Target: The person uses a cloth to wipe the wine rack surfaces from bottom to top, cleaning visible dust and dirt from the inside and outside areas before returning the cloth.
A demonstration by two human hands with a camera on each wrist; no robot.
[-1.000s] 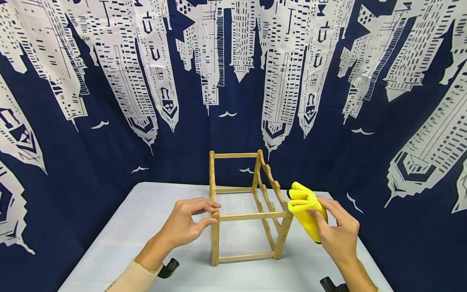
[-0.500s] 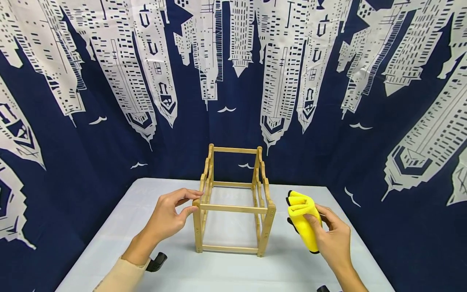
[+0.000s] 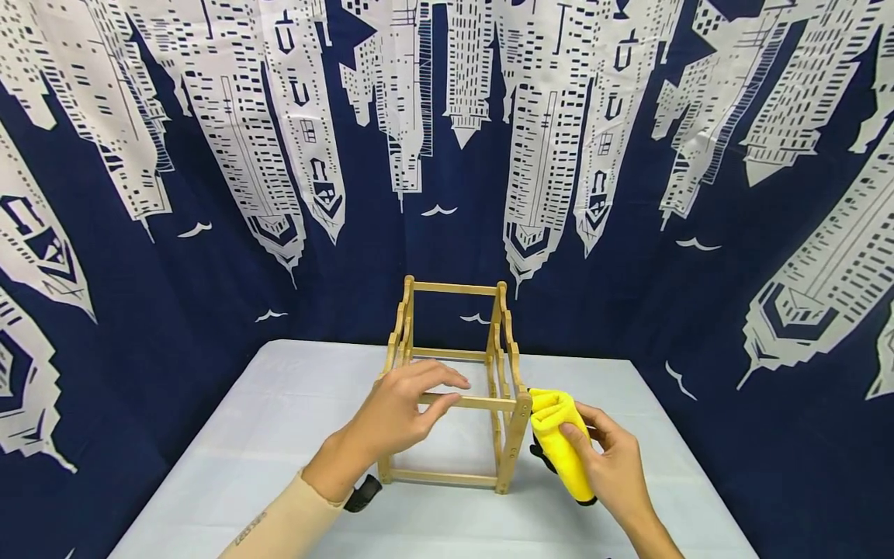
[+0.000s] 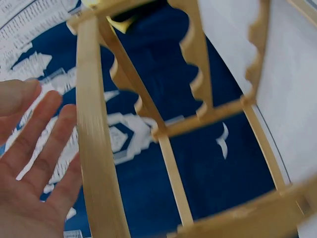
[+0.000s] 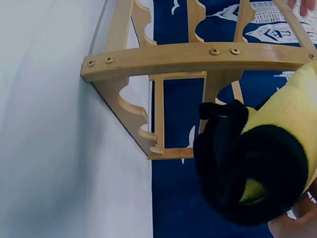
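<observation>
A wooden rack (image 3: 513,442) with scalloped side rails stands upright on the white table. My left hand (image 3: 408,404) is over its top front bar (image 3: 482,403), with fingers extended and thumb apart. The left wrist view shows those fingers (image 4: 54,134) beside a wooden bar, holding nothing; whether they touch it I cannot tell. In my right hand (image 3: 611,458) is a rolled yellow cloth (image 3: 562,450) with black edging, held between thumb and fingers. The cloth is at the rack's right front post, touching or nearly so. Its dark rolled end (image 5: 267,173) faces the right wrist camera.
The white table (image 3: 279,435) extends around the rack on both sides. Behind it hangs a navy curtain (image 3: 370,295) printed with white upside-down buildings. A black wrist-worn piece (image 3: 363,494) sits under the left wrist.
The rack first turned and shifted left, with my left hand on its front left corner. That hand then left the corner and moved right. My right hand brought the cloth left, towards the post.
</observation>
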